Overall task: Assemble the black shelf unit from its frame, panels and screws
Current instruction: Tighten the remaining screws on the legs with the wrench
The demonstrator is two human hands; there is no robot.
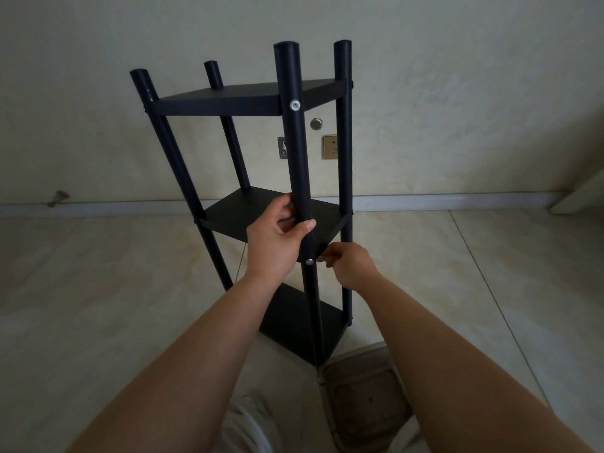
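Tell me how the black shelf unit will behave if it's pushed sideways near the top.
The black shelf unit would probably tip rather than slide: it stands tall on a narrow footprint on smooth floor tiles. It likely stays stiff, since three panels tie the posts and screws show at the joints. The left hand gripping the near post would help steady it.

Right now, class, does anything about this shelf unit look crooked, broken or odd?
Nothing stands out. The shelf unit has all three panels seated between its posts. The left hand grips the front post; the right hand works beside the middle screw.

Posts (pixel 295 132): four. Panels (pixel 228 101): three. Visible screws (pixel 295 105): two. Hands (pixel 277 243): two.
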